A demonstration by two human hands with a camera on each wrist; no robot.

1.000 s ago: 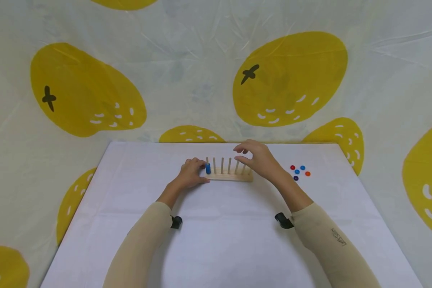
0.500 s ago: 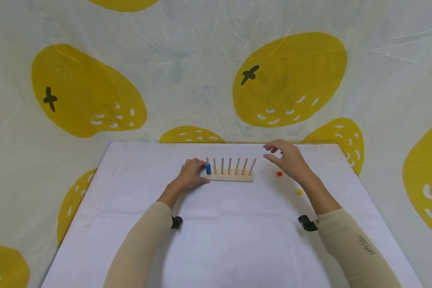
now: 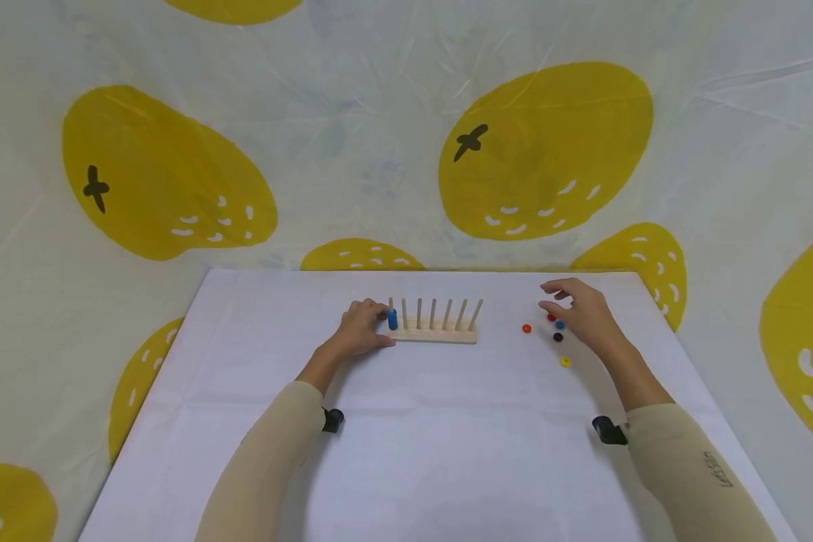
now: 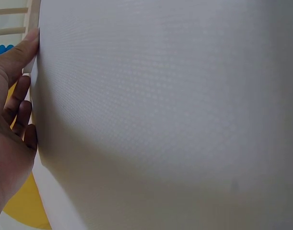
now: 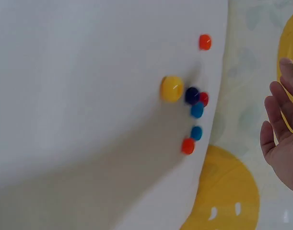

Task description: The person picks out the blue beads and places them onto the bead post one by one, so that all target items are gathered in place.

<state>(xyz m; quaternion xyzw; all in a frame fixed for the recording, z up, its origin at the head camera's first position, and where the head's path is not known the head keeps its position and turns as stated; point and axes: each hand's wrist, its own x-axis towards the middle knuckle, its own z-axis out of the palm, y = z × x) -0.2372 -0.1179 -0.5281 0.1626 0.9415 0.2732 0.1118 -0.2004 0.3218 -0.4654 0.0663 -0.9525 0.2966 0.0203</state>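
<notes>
A wooden peg rack (image 3: pixel 440 336) with a row of upright pegs stands near the table's back edge. My left hand (image 3: pixel 360 329) grips its left end, the thumb at the front side and the fingers behind. Blue beads (image 3: pixel 393 320) are stacked on the leftmost peg; the other pegs are bare. To the right, my right hand (image 3: pixel 585 312) hovers above loose beads, thumb and fingers apart, holding nothing. Below it lie an orange bead (image 3: pixel 527 329), a yellow bead (image 3: pixel 565 362), a dark purple bead (image 3: pixel 558 337) and a red bead (image 5: pixel 204 99). Blue beads (image 5: pixel 196 133) lie there too, partly hidden in the head view.
A white cloth covers the table (image 3: pixel 447 452). Behind it hangs a pale curtain (image 3: pixel 366 150) with large yellow fruit prints. Each forearm wears a beige sleeve (image 3: pixel 691 467) with a small black camera (image 3: pixel 608 430) at the wrist.
My right hand has moved rightward from over the rack to above the loose beads, uncovering the rack's right pegs and the orange and yellow beads. My left hand stays on the rack.
</notes>
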